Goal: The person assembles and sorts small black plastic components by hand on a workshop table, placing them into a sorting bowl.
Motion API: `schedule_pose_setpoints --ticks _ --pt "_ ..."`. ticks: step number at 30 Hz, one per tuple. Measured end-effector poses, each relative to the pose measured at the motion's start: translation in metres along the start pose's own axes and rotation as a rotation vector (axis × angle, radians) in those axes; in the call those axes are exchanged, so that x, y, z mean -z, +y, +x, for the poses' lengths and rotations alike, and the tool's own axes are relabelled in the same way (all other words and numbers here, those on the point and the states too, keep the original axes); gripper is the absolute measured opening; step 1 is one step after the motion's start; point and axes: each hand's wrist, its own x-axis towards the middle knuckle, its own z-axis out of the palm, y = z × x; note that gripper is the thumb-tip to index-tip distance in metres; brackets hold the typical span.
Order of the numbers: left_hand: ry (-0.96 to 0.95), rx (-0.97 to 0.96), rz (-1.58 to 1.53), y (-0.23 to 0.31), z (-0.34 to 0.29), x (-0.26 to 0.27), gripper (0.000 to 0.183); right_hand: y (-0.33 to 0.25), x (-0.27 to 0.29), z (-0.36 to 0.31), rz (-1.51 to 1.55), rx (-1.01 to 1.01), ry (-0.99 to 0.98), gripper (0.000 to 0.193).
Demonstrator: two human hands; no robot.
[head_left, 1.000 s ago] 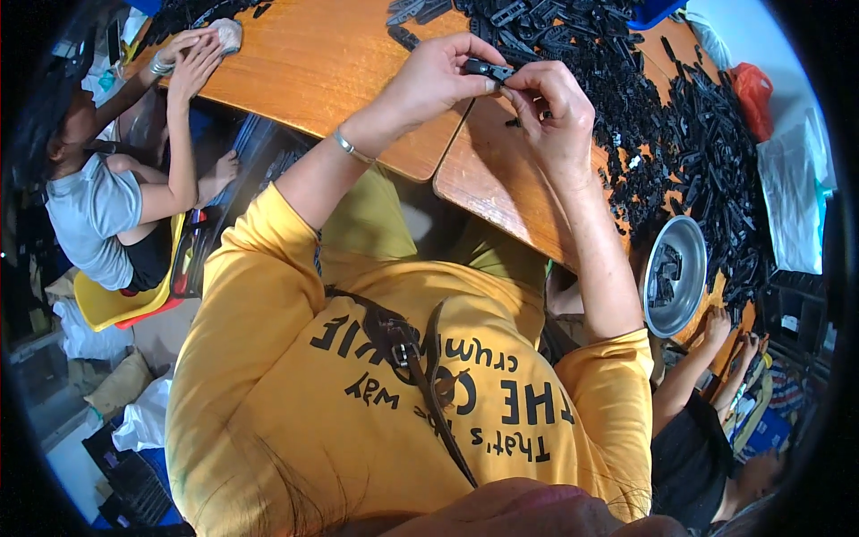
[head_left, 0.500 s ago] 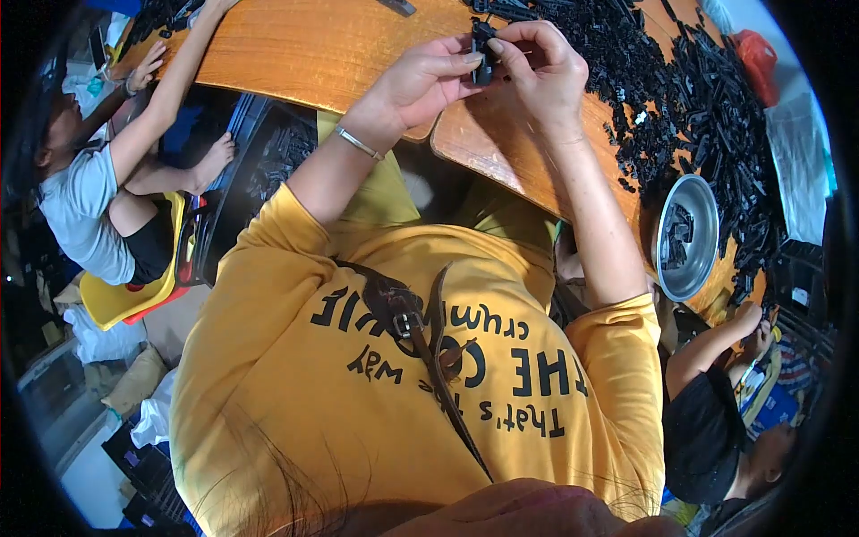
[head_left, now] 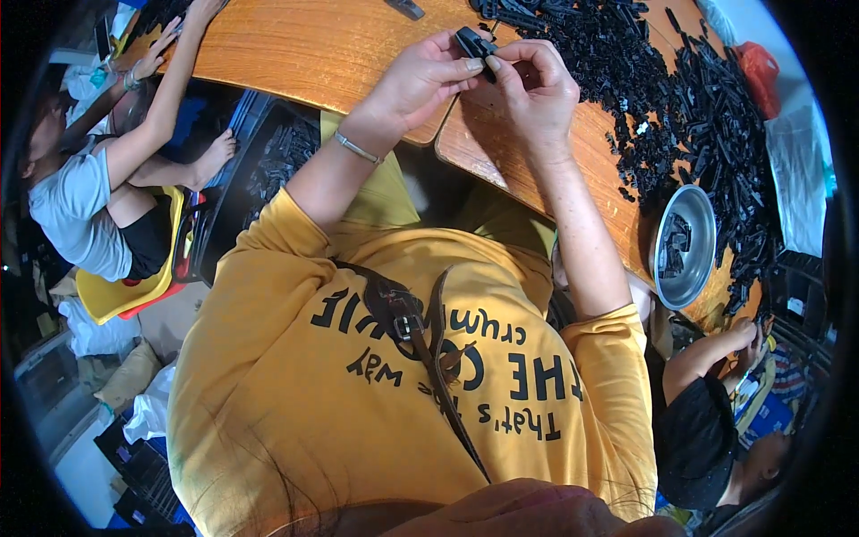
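Observation:
Over the wooden table's (head_left: 295, 58) near edge, both hands meet at a small black plastic part (head_left: 473, 42). My left hand (head_left: 420, 80) grips it between thumb and fingers, with the part tilted and its upper end poking out past the fingertips. From the other side, my right hand (head_left: 541, 94) pinches at the part's lower end, thumb and forefinger bent close together. Those fingers partly hide that end, so I cannot tell whether a second piece is between them. The two hands' fingertips almost touch.
Heaps of loose black plastic parts (head_left: 617, 67) spread across the table's right side. A metal bowl (head_left: 685, 286) with several black parts stands near them, and a red plastic bag (head_left: 759, 79) lies farther right. One person (head_left: 80, 201) sits at left, another (head_left: 702, 438) at lower right.
The black part has turned from upright to tilted, its upper end now leaning left. My right hand has shifted slightly down and left, its fingers closer to the part.

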Motion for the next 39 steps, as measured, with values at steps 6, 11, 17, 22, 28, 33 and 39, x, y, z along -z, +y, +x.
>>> schedule_pose_setpoints --ticks 6,11,17,22,28,33,39 --pt "0.028 -0.063 0.113 0.002 -0.007 -0.005 0.042 -0.006 0.007 -0.003 -0.195 0.117 -0.121 0.011" --pt "0.069 -0.140 0.233 0.009 -0.017 -0.022 0.043 -0.012 0.002 -0.006 -0.149 -0.132 -0.137 0.022" --pt "0.183 -0.274 0.526 0.024 -0.047 -0.023 0.036 -0.020 -0.027 -0.021 -0.011 -0.412 -0.218 0.038" --pt "0.234 0.041 0.558 0.065 -0.090 -0.002 0.039 -0.010 -0.044 -0.040 0.257 -0.524 -0.446 0.031" --pt "0.236 0.142 1.640 0.135 -0.167 0.057 0.032 0.002 0.043 -0.013 -0.489 -0.068 -0.267 0.015" --pt "0.251 -0.289 1.792 0.110 -0.088 0.052 0.029 0.011 0.050 0.005 -0.752 -0.008 -0.362 0.018" --pt "0.188 -0.602 2.015 0.088 0.018 0.059 0.025 0.023 0.045 0.023 -0.940 -0.038 -0.685 0.016"
